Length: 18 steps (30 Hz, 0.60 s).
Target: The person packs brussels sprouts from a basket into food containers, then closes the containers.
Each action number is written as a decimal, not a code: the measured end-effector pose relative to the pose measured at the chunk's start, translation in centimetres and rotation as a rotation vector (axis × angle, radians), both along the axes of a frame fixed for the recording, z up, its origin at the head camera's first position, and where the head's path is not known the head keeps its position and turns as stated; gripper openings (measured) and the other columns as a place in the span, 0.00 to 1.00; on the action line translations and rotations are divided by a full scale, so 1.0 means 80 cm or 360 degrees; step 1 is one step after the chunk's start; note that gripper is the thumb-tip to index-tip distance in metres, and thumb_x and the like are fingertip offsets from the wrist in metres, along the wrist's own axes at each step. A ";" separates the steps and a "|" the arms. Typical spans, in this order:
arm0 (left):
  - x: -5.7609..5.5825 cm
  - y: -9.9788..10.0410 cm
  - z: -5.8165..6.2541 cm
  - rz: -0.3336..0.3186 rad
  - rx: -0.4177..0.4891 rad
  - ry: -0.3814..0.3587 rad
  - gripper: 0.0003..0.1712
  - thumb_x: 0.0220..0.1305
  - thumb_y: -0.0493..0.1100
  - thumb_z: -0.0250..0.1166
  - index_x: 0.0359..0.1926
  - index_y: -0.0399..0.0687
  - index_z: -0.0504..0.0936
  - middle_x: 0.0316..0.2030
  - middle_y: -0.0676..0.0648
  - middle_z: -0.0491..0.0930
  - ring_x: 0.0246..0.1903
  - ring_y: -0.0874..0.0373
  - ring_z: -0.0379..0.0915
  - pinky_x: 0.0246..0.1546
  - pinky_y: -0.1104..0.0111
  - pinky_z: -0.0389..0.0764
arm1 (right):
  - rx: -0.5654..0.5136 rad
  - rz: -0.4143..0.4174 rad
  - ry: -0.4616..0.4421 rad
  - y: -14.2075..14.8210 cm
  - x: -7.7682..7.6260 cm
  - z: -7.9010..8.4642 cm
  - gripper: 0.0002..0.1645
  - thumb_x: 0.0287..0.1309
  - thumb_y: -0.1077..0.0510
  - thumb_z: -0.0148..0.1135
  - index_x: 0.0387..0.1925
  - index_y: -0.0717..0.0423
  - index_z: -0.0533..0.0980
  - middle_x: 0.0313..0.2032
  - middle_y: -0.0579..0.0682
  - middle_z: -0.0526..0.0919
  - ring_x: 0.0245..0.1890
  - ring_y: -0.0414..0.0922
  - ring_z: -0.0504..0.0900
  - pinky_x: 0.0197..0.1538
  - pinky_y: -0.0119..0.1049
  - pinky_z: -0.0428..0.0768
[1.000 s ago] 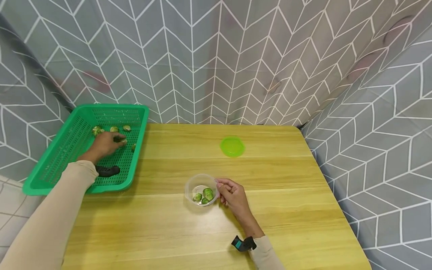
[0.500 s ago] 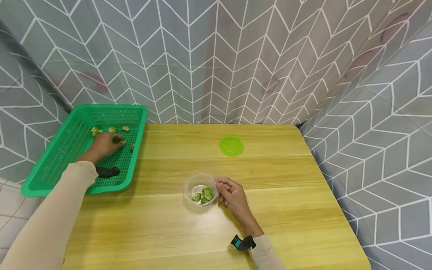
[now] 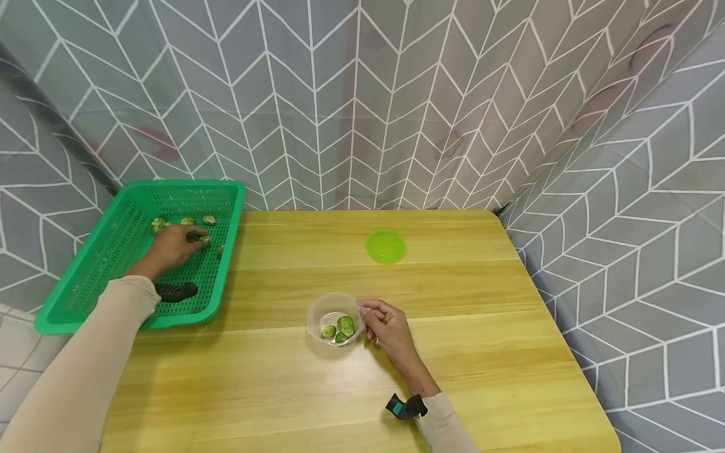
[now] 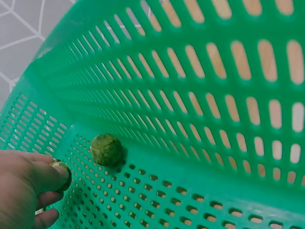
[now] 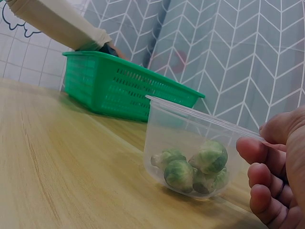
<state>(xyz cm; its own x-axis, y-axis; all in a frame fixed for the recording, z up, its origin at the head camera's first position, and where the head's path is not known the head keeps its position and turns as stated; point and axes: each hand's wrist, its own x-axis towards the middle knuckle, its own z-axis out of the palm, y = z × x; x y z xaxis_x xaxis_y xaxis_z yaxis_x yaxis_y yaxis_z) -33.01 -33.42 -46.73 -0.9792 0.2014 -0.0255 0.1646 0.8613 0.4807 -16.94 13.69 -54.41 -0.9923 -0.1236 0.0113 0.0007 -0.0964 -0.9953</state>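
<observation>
Presently, both green basket [image 5: 125, 89] and clear tub [image 5: 178, 128] hold sprouts [image 5: 209, 156].

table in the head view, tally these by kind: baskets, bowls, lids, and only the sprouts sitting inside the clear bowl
Green basket: 1
Clear bowl: 1
Green lid: 1
Sprouts in the bowl: 4
Total: 7
</observation>
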 end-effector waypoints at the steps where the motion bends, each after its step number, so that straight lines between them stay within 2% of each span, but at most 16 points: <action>1: 0.002 0.000 0.001 0.0004 0.0013 -0.0001 0.23 0.74 0.43 0.60 0.62 0.30 0.76 0.51 0.25 0.79 0.49 0.31 0.77 0.46 0.41 0.77 | -0.0003 0.0002 -0.0001 0.000 0.000 0.000 0.15 0.69 0.56 0.64 0.52 0.61 0.82 0.21 0.55 0.79 0.15 0.39 0.72 0.16 0.26 0.70; 12: 0.019 0.002 0.011 0.0009 0.0088 0.0092 0.24 0.75 0.47 0.59 0.63 0.34 0.77 0.53 0.26 0.79 0.49 0.31 0.76 0.45 0.39 0.77 | 0.0002 -0.0003 0.0004 -0.001 0.002 0.001 0.15 0.68 0.56 0.65 0.51 0.59 0.83 0.21 0.52 0.80 0.16 0.39 0.72 0.17 0.27 0.70; 18: 0.033 0.005 0.018 0.0037 0.0089 0.0163 0.24 0.75 0.49 0.61 0.63 0.37 0.78 0.52 0.27 0.79 0.40 0.37 0.79 0.30 0.53 0.75 | 0.0010 -0.0005 0.0003 0.000 0.003 0.003 0.15 0.69 0.56 0.64 0.52 0.60 0.83 0.21 0.50 0.80 0.16 0.39 0.72 0.17 0.27 0.70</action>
